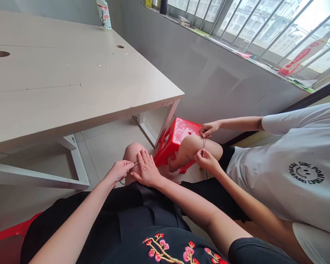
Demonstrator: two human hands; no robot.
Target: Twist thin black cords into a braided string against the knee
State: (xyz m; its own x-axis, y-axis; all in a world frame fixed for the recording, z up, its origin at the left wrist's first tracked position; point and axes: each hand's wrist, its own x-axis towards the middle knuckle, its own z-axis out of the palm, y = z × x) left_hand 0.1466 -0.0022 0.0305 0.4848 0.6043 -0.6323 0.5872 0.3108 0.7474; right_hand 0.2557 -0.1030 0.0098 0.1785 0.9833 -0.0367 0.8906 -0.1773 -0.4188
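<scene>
My left hand [120,172] pinches one end of a thin dark cord [136,163] between thumb and fingertips, beside my bare knee [132,151]. From there the cord runs a short way to my right hand [147,171], which lies flat on the knee with its fingers stretched out. Whatever part of the cord is under that palm is hidden. A dark chain or cord [122,182] hangs just below my left hand. To the right, another person's two hands [207,129] hold a dark looped cord [204,142] over their own raised knee.
A pale table [71,106] fills the upper left, with a white printed bottle [103,15] at its far corner. A red plastic stool [181,132] stands by the grey wall. The other person, in a white shirt [280,146], sits close on my right. Barred windows run above.
</scene>
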